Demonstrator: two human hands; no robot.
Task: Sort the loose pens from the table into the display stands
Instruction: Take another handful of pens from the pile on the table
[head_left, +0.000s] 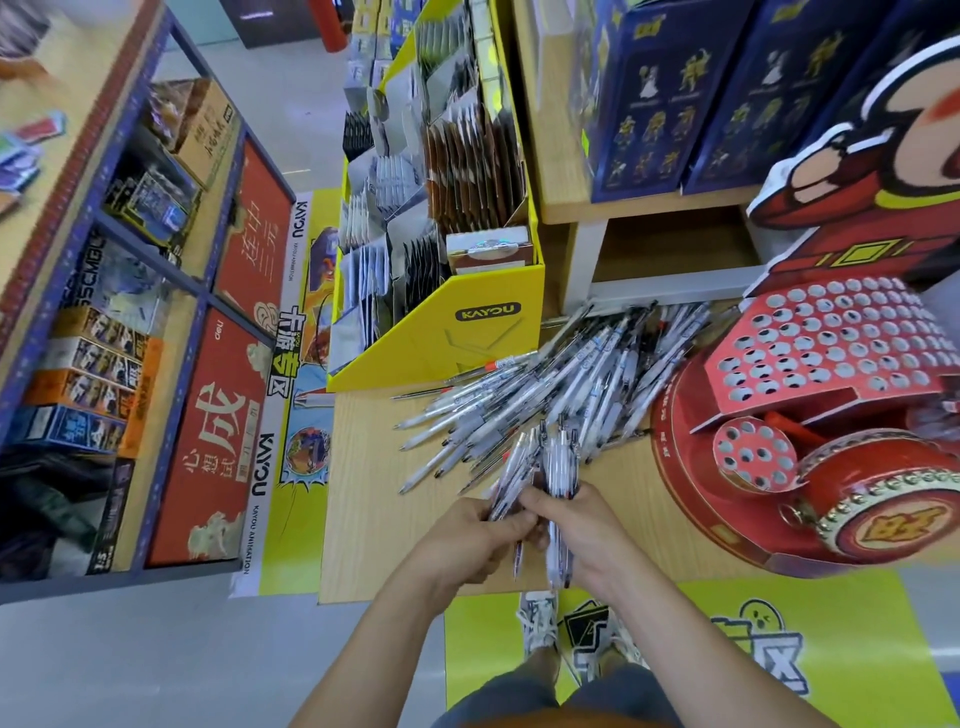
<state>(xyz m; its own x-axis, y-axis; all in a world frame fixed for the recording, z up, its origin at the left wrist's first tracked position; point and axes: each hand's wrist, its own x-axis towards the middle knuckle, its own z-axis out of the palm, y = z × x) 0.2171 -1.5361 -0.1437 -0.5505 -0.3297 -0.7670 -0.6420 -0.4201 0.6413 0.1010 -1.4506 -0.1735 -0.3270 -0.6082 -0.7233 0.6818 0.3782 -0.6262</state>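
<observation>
- Head view, hands: the left hand (475, 535) and the right hand (589, 527) are seen together above the near edge of the table (374, 519), almost touching each other.
- Head view, grasp: the fingers of both hands are curled round a bundle of pens (558, 460). The bundle is gripped near its lower half, and its upper ends fan out away from the person.
- Head view, loose stock: a pile of loose pens (561, 379) is spread over the middle of the table just beyond the bundle. Most barrels are white or clear, and they lie at crossing angles. The far end of the pile reaches under the low wooden shelf (639, 205).
- Head view, target: a red display stand (831, 343) is placed on the table to the right of the pile. Its sloped top panel is pierced by rows of round holes. A smaller round holed panel (753, 452) is seen lower on the same stand. Whether any hole is filled cannot be told.
- Head view, surroundings: a yellow card display (467, 322) marked KAYOU stands to the left of and behind the pile, holding sealed packs. A blue-framed shelving unit (208, 291) with red boxes is seen at far left. One white shoe (540, 618) is visible on the floor below the hands.
</observation>
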